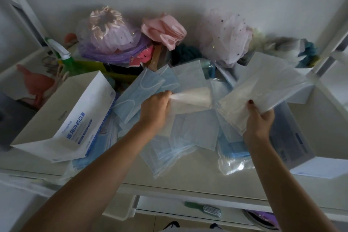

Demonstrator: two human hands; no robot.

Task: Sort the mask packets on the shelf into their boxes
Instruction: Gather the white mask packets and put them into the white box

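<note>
Packets (190,133) crowd shelf (188,184) between boxes (62,118), front edge seemingly free

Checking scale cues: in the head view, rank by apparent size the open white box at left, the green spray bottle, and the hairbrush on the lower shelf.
1. Open white box, by far.
2. Green spray bottle and hairbrush look alike; the bottle is partly hidden, so unranked.

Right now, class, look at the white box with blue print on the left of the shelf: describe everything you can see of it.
The white box looks like thin cardboard, with blue Chinese lettering and a blue band on the side facing the camera. It lies tilted on the shelf, its open mouth pointing up and away and a flap spread at its near end. Its inside looks empty as far as shown. Blue mask packets press against its right side and poke out beneath it. Neither hand touches it.
</note>
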